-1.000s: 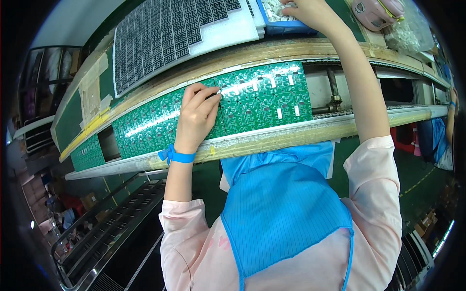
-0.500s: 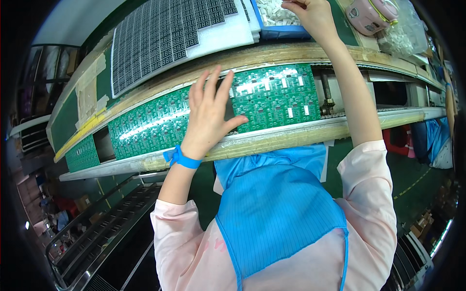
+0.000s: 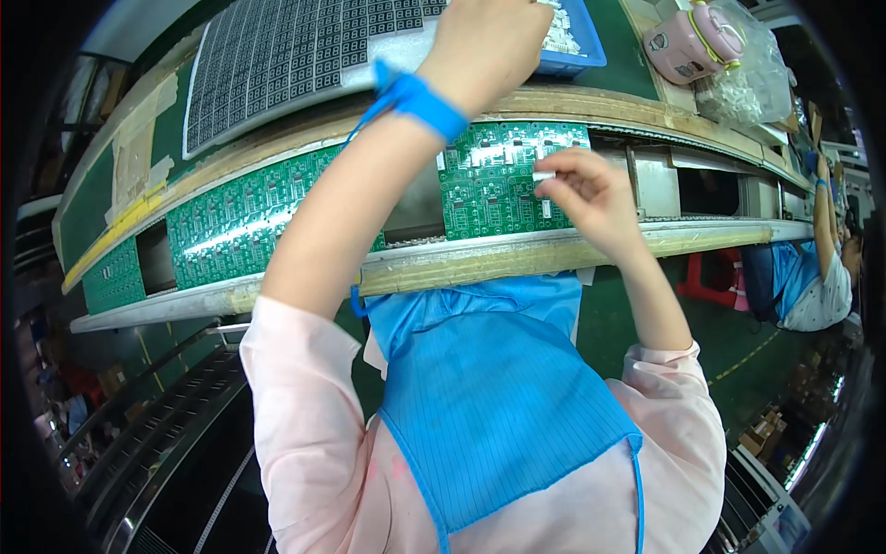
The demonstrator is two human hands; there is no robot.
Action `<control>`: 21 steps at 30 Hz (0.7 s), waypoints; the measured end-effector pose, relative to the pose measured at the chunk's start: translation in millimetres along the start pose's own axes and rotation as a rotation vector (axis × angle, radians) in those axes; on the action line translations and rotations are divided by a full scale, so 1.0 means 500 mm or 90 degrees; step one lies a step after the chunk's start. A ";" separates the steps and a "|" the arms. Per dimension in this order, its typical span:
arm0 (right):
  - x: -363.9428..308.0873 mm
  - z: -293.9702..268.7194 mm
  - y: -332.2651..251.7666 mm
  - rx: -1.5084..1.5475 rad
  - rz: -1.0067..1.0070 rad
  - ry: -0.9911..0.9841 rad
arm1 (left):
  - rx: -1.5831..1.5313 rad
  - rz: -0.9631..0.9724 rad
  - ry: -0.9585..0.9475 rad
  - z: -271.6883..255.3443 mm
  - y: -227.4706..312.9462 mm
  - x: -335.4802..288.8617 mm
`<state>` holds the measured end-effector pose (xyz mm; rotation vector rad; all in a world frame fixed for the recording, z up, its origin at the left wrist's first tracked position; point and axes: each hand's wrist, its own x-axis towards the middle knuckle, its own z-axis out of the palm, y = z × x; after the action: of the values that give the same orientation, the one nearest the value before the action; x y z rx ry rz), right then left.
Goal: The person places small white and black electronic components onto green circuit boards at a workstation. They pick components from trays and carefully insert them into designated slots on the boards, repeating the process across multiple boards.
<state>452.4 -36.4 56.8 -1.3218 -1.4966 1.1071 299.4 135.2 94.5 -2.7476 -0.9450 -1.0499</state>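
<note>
My right hand (image 3: 595, 198) is over the right-hand green circuit board (image 3: 489, 208). Between thumb and fingers it pinches a small white connector (image 3: 544, 175). A few similar white parts stand on that board. My left hand (image 3: 489, 51), with a blue band (image 3: 420, 103) at the wrist, reaches up to the blue bin (image 3: 592, 61) holding loose white connectors (image 3: 561, 39). Its fingers are mostly hidden behind the hand and cut off by the upper edge, so what they grip does not show.
More green boards (image 3: 245, 222) lie along the rail track (image 3: 646, 238) to the left. A foam sheet of black digit displays (image 3: 277, 65) sits behind. At the back right are a pink lidded container (image 3: 683, 46) and a clear bag (image 3: 757, 88). Another person (image 3: 812, 277) is far right.
My left hand has left the boards and moved up to the bin. My right hand has come down from the bin to the board, holding a white connector.
</note>
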 end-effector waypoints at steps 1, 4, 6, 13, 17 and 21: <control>-0.014 0.011 0.000 0.027 0.011 0.012 | 0.029 -0.013 -0.030 0.036 -0.014 0.012; -0.040 0.032 0.002 0.054 0.038 0.051 | 0.104 -0.105 -0.124 0.105 -0.031 0.038; -0.055 0.040 0.013 0.012 0.018 0.084 | 0.151 -0.118 -0.150 0.135 -0.037 0.047; -0.060 0.045 0.002 -0.330 -0.143 0.074 | 0.156 -0.134 -0.105 0.168 -0.043 0.053; -0.059 0.049 0.005 -0.326 -0.196 0.045 | 0.149 -0.126 -0.076 0.163 -0.040 0.048; -0.061 0.039 0.007 -0.357 -0.183 0.003 | 0.137 -0.129 -0.061 0.159 -0.040 0.049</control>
<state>437.6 -68.5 47.0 -1.4032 -2.0079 0.5130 349.5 184.6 45.4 -2.5867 -1.2915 -0.7915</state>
